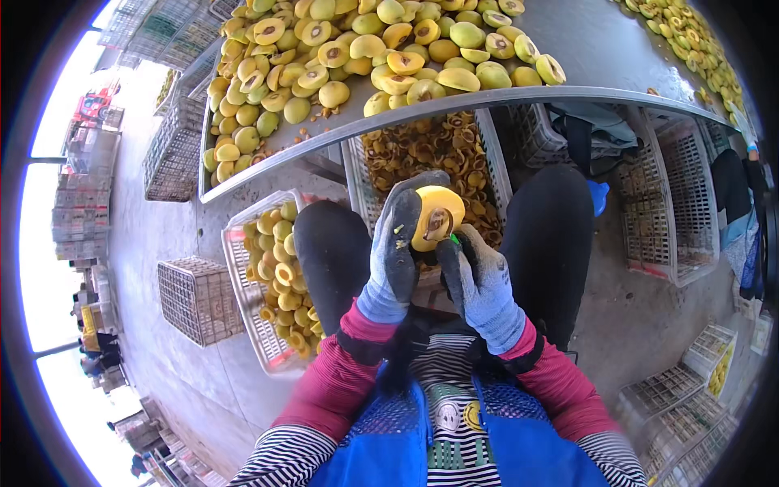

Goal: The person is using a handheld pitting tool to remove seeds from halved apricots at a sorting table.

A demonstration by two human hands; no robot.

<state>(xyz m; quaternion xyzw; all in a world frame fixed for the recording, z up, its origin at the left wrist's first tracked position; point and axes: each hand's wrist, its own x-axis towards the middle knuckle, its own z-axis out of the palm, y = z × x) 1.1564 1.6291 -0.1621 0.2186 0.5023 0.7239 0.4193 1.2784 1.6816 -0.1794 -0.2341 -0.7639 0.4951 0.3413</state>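
Note:
My left hand (398,243), in a grey-blue glove with dark coated fingers, holds a halved yellow peach (439,213), its cut face and brown pit cavity showing. My right hand (481,274), gloved alike, grips a small tool with a green part (454,239) at the peach's lower edge; the rest of the tool is hidden by the fingers. Between my knees, below the hands, stands a white plastic crate (498,164) of brown pits and scraps (426,149). Halved and whole-looking peaches (365,45) are heaped on the metal table in front of me.
The metal table's raised edge (389,122) crosses in front of my knees. A crate of pitted peach halves (240,292) stands by my left leg, with empty crates (198,298) farther left. More crates (669,195) stand at right, near another person's leg (730,182).

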